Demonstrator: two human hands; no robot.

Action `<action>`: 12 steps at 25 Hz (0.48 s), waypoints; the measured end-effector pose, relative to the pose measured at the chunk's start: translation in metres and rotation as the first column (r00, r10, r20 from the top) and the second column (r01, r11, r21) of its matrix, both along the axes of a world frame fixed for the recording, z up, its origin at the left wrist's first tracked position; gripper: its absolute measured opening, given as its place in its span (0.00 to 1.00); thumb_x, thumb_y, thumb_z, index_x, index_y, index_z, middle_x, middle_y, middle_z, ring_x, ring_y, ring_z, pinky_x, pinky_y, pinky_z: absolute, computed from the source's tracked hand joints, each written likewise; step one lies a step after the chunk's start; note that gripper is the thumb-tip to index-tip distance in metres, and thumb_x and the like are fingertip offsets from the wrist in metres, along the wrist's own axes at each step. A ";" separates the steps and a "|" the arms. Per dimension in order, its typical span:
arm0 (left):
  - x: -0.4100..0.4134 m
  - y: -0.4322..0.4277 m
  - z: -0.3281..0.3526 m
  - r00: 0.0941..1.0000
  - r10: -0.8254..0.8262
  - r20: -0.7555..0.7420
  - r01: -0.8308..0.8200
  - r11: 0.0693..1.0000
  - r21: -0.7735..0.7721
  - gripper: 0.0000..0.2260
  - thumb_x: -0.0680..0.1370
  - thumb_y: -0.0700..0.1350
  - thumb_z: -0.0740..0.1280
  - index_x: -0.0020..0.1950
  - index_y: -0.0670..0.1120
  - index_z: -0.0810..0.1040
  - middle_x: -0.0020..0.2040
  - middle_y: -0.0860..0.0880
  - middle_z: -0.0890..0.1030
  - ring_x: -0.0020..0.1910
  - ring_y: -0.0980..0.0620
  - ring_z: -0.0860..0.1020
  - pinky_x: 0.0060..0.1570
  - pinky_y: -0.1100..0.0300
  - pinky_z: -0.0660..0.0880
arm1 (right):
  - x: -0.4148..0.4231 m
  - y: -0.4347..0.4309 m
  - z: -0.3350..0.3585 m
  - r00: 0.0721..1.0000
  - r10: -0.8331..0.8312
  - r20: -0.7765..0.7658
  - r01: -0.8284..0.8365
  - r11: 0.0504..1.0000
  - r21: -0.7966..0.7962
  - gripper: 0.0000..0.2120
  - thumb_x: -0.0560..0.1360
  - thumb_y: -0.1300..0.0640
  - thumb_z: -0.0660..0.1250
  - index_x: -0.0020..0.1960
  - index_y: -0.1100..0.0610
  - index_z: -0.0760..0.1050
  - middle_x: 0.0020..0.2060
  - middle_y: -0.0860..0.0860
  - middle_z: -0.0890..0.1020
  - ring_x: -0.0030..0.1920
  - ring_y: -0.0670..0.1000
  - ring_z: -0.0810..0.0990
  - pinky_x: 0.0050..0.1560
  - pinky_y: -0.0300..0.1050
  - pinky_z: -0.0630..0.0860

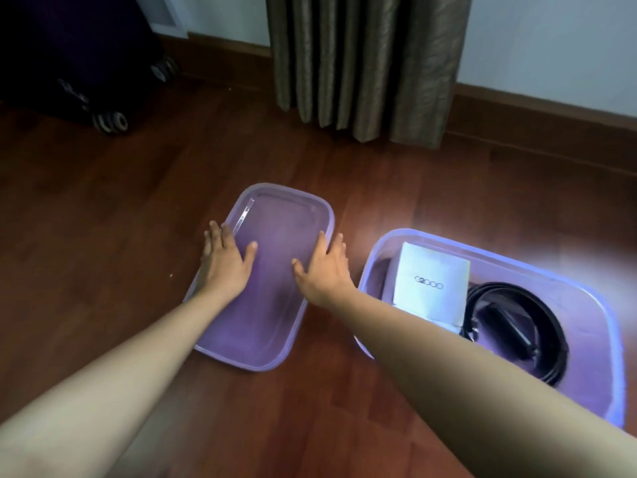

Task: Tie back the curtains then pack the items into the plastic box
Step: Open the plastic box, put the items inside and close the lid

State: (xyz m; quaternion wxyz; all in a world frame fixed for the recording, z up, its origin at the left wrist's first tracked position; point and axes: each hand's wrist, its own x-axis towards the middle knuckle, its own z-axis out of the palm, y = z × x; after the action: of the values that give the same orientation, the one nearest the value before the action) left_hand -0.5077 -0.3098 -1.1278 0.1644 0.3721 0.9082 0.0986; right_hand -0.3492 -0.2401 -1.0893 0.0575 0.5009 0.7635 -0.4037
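Most of the view is wooden floor (103, 208), where everything sits. Behind, the curtain (362, 63) hangs gathered in folds; any tie is out of view. At right the plastic box (593, 374) stands open, with its lid (272, 305) lying flat just to its left. Inside are a white carton (431, 281) and a coiled black belt (510, 289), so packing looks finished and closing seems the step in hand. The left hand (224, 263) and right hand (324, 270) lie spread, fingers straight, on the lid's long edges. Next they likely must grip those edges, lift, and seat the lid squarely on the box.
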 end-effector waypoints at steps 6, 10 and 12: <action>-0.011 -0.001 -0.012 0.982 0.015 -0.187 -0.003 0.998 0.063 0.23 0.80 0.47 0.60 0.71 0.36 0.63 0.64 0.31 0.71 0.62 0.34 0.69 0.64 0.46 0.61 | -0.018 -0.011 -0.002 0.977 -0.194 -0.086 0.162 0.945 -0.285 0.40 0.77 0.46 0.62 0.77 0.58 0.42 0.75 0.64 0.40 0.76 0.63 0.51 0.74 0.52 0.57; -0.019 -0.009 -0.004 0.975 0.155 -0.158 -0.132 0.980 0.148 0.21 0.79 0.48 0.63 0.65 0.33 0.70 0.58 0.29 0.75 0.58 0.32 0.73 0.62 0.47 0.65 | -0.007 -0.004 0.007 0.962 -0.232 -0.145 0.182 0.938 -0.294 0.40 0.75 0.48 0.66 0.77 0.57 0.45 0.75 0.61 0.57 0.71 0.60 0.65 0.67 0.44 0.65; -0.024 -0.013 0.005 0.967 0.209 -0.145 -0.177 0.963 0.205 0.21 0.79 0.50 0.63 0.64 0.36 0.73 0.58 0.31 0.76 0.58 0.33 0.72 0.61 0.46 0.68 | -0.006 -0.001 0.014 0.955 -0.254 -0.155 0.204 0.938 -0.280 0.41 0.75 0.48 0.66 0.77 0.57 0.45 0.71 0.60 0.65 0.67 0.60 0.70 0.63 0.44 0.68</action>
State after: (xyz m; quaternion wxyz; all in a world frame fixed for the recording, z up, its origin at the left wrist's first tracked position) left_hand -0.5317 -0.3232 -1.1229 0.0415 0.3026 0.9370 0.1693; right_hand -0.3548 -0.2409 -1.0756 0.0027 0.5341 0.6420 -0.5500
